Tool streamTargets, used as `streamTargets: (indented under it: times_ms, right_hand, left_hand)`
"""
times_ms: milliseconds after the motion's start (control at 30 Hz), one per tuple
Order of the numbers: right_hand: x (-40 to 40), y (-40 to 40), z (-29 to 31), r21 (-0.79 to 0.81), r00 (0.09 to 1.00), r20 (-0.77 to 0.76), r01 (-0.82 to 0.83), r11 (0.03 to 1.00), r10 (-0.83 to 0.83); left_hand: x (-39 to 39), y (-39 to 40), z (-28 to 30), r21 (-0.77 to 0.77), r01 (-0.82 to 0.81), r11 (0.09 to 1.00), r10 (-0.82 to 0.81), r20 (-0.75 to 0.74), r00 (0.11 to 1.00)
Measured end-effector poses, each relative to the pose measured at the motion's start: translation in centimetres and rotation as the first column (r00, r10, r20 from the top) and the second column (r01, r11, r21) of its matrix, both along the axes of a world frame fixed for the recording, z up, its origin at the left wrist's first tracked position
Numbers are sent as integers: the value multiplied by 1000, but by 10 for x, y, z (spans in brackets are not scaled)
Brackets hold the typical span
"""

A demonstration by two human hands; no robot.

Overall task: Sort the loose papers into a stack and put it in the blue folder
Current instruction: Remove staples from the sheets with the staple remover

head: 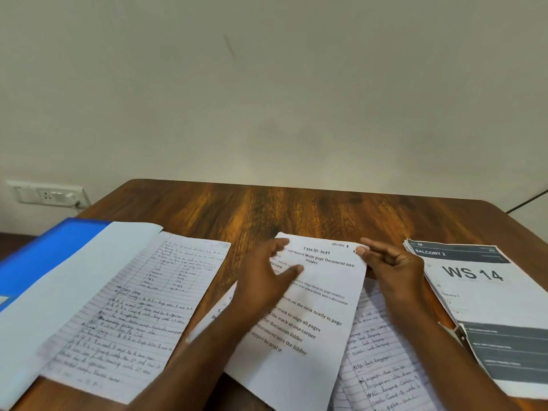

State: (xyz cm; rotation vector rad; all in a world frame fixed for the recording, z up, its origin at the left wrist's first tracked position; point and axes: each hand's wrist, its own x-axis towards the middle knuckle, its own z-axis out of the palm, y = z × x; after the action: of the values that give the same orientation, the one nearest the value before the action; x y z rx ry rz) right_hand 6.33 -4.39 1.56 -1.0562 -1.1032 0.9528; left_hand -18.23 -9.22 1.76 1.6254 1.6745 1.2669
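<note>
We see a wooden table point(311, 209) set against a pale wall point(267, 84). At its left edge lies the blue folder point(38, 256), with a blank white sheet point(74, 280) on it and a handwritten lined page point(142, 315) overlapping that sheet. Near the front edge, in the middle, a printed sheet point(320, 315) headed "TASK ID: 3649" lies tilted on top of other lined pages point(382, 360). The left hand point(264, 280) rests on the printed sheet's left side, fingers straight and spread, gripping nothing. The right hand point(394, 268) sits at the sheet's far right corner, fingers loosely bent with the tips touching the paper's edge. At the right edge lies a stack of printed pages point(480, 307) marked "WS 14". A wall socket point(49, 194) shows at far left.
</note>
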Motion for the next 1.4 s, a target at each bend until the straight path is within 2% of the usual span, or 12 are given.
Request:
streamTargets:
  times_ms: [100, 167, 267, 467, 700, 867, 1033, 1167, 1300, 1400]
  right_hand:
    - [4, 3, -2, -52, 995, -103, -8, 999, 3]
    - [4, 4, -2, -82, 988, -156, -12, 997, -1]
    - [4, 4, 0, -97, 981, -193, -13, 995, -6]
    - [4, 4, 1, -121, 972, -234, 9, 993, -37]
    - [0, -1, 6, -83, 973, -222, 53, 995, -71]
    - [-1, -3, 12, -29, 954, -286, 79, 996, -84]
    - [2, -2, 23, -30, 860, -508, -81, 996, 55]
    - [3, -3, 28, -24, 842, -532, -120, 993, 89]
    - [8, -2, 27, -51, 840, -541, -96, 994, 54]
    - [9, -3, 27, -56, 825, -563, -101, 993, 52]
  left_hand:
    - [-19, 3, 2, -65, -228, 972, 207, -231, 951]
    - [-22, 2, 4, -119, -284, 951, 243, -279, 929]
    - [-17, -1, 7, -142, -226, 964, 201, -169, 965]
    - [-14, -6, 9, -177, -144, 974, 138, -47, 989]
    - [-16, -5, 10, -192, -118, 974, 113, -39, 993]
    - [-17, -3, 7, -187, -95, 978, 94, -11, 995]
    - [-20, 4, -1, -176, 13, 984, 15, 158, 987]
    - [-24, 11, -3, -189, 129, 973, -64, 320, 945]
    - [-29, 9, 3, -157, 332, 930, -169, 619, 767]
    - [-28, 5, 4, -138, 407, 903, -217, 670, 710]
